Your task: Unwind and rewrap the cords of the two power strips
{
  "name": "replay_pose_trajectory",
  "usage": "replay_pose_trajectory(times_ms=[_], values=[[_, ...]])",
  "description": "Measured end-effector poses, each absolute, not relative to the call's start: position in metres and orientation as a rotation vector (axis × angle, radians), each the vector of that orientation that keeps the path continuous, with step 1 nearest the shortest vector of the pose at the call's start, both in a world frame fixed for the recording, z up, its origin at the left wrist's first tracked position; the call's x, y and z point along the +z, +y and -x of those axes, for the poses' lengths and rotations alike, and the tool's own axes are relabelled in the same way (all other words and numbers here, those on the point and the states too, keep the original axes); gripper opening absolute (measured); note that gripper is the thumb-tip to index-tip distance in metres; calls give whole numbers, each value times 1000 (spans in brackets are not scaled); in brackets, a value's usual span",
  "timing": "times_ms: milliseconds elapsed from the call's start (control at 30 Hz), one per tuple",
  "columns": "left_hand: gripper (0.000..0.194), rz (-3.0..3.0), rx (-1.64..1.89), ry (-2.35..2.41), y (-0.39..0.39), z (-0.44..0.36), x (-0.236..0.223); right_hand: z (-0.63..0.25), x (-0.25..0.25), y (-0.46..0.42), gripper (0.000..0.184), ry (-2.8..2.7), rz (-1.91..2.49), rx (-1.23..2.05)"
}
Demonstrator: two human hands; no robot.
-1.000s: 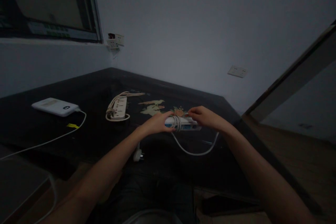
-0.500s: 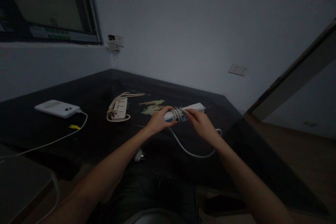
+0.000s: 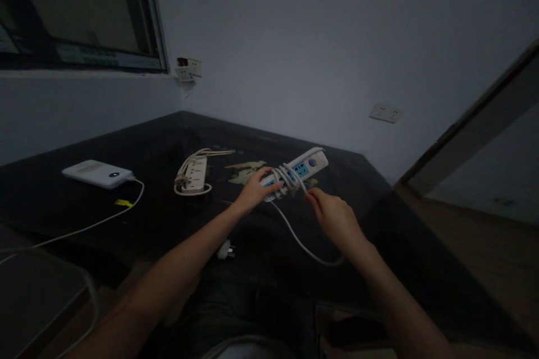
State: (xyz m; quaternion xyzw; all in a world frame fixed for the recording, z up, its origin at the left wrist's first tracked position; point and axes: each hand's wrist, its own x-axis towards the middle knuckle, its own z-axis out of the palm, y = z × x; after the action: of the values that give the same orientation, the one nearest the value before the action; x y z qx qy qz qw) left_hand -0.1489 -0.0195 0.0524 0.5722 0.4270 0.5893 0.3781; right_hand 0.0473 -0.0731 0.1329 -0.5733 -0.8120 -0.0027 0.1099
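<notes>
Mostly white power strip (image 3: 318, 162); blue sockets (image 3: 301, 169); pale cord (image 3: 301, 182) wound around.

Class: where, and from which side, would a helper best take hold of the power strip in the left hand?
Probably the end with the round blue spot, coming from the far right, grip across the narrow width. The power strip is long and slim; cord loops wrap its middle and the left hand holds the near end.
</notes>
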Motion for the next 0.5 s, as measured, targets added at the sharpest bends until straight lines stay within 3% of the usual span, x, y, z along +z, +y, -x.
replay_pose_trajectory(times_ms=[133, 233, 333, 500], values=[[47, -1422, 1555, 1025, -23, 147, 71, -70, 146, -55, 22, -2353, 1395, 843], [49, -1493, 1598, 962, -26, 142, 101, -84, 168, -45, 30, -2185, 1149, 1398], [48, -1574, 1696, 864, -28, 136, 136, -94, 199, -43, 38, -2059, 969, 1470], [53, -1492, 1745, 731, -37, 122, 177, -102, 243, -53, 40, -1933, 835, 1137]])
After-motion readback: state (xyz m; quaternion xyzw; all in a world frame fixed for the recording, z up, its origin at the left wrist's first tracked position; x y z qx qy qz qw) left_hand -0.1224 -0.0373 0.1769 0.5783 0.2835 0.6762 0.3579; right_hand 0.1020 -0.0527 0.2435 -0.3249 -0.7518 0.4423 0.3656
